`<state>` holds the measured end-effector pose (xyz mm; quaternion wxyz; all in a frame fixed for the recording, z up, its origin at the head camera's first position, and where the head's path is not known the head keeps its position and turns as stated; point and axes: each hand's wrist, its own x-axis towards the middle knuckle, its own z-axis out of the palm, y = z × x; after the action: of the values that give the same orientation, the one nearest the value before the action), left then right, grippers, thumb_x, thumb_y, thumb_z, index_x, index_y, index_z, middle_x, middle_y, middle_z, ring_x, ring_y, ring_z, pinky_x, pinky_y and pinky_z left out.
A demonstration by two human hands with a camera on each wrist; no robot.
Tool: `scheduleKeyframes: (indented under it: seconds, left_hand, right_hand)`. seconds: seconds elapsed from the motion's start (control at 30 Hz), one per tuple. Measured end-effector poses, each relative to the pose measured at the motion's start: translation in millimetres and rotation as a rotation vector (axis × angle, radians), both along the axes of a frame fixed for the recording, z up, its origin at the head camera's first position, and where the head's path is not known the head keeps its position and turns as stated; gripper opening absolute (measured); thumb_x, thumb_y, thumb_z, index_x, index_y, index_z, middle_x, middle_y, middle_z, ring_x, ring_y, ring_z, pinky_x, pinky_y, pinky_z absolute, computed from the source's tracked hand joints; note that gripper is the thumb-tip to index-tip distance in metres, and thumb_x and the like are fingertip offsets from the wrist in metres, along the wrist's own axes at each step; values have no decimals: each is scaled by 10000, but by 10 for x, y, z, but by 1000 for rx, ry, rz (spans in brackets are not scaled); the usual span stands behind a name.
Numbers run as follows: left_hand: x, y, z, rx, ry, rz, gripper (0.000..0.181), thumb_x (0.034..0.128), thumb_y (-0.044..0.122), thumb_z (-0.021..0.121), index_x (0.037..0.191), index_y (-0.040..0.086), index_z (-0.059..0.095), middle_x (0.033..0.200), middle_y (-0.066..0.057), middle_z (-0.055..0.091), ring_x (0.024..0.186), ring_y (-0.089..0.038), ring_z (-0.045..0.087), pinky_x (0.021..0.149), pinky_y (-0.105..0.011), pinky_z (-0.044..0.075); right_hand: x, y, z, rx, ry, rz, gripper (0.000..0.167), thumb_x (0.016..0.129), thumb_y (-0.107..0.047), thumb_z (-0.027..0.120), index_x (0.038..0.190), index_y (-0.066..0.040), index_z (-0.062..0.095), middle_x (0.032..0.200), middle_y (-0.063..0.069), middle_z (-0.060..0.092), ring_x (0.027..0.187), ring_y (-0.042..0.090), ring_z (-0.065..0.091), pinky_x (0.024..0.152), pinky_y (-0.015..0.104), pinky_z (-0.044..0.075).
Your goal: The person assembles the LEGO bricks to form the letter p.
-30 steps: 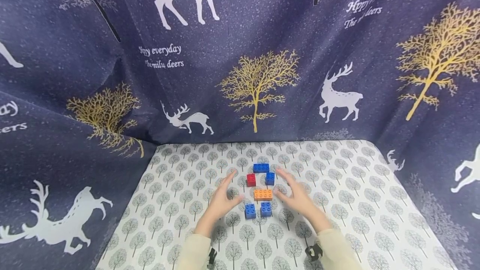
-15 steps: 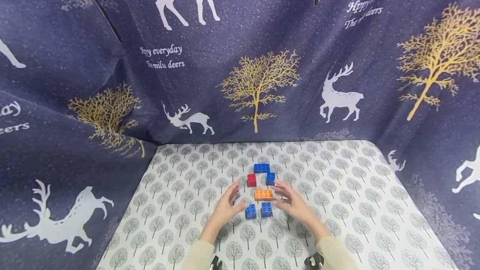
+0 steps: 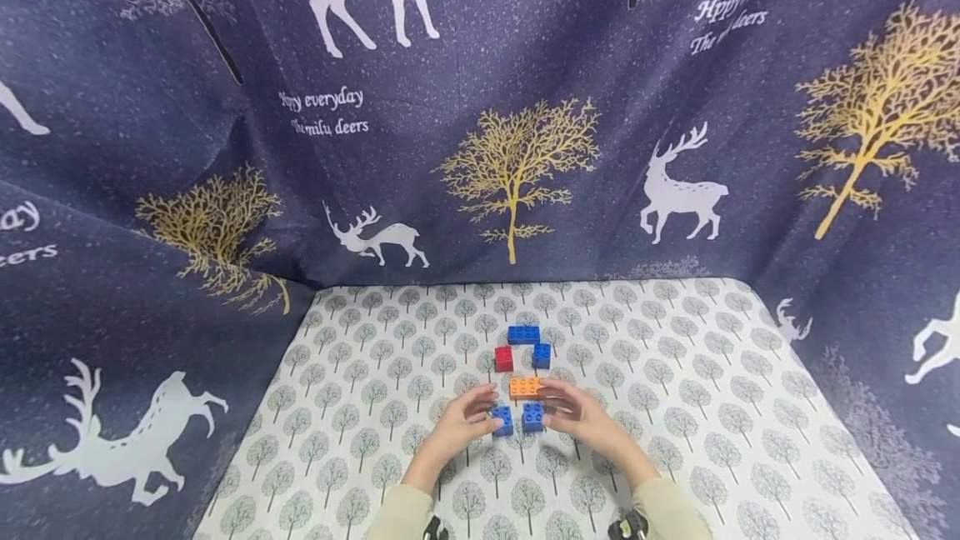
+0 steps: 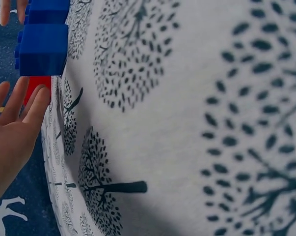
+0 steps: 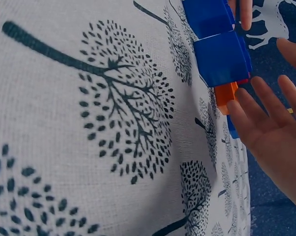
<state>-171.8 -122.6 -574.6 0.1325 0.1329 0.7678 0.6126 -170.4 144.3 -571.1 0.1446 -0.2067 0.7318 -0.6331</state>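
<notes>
Where the fingertips come nearest the bricks, they are loosely extended, and I see them gripping nothing. The left hand (image 3: 459, 422) has its thumb right by the left front blue brick (image 3: 502, 421); whether skin meets plastic, I can't tell. The right hand (image 3: 585, 419) has its thumb close to the right front blue brick (image 3: 532, 417), while its upper fingers overlap my view of the orange brick's (image 3: 524, 388) right end.

Both front blue bricks are smooth, square-topped blocks, studs facing up, side by side with a narrow gap between. Just beyond them the orange one lies flat, an oblong with two rows of round studs, its long axis running left to right across the person's front. Farther out sit a red brick (image 3: 503, 359) on the left and a small blue brick (image 3: 542, 356) on the right, then a long blue brick (image 3: 523, 335), also crosswise. Beneath is a woven white cloth (image 3: 360, 457) printed with dark trees; behind hangs a creased navy curtain (image 3: 465, 23) with white deer and golden trees.
</notes>
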Motion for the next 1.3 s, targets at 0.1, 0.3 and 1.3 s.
scheduleKeyframes:
  seconds: [0.1,0.3,1.3]
  left_hand:
    - [7,6,-14,-12,0,-16,637,838,165,733,1395,33,452,1332,-185,543,1232,-370,504,1068,-472,415]
    - [11,11,-17,0,-3,-26,613,842,140,731,1377,7,465,1311,-196,555,1202,-367,520,1054,-473,433]
    - [157,40,224,11,4,-15,428,826,-35,682,1219,-115,532,1281,-305,524,1154,-457,526,1021,-538,438]
  right_hand:
    - [6,-6,-14,2,-18,0,636,891,-86,657,1429,36,339,1400,274,442,1276,454,431,1090,544,338]
    - [14,-27,-42,23,-25,2,609,877,-118,678,1402,19,402,1399,237,464,1254,418,472,1075,515,385]
    - [29,-91,-145,98,-48,-82,485,852,-83,696,1306,-22,536,1318,236,541,1196,387,541,1001,372,488]
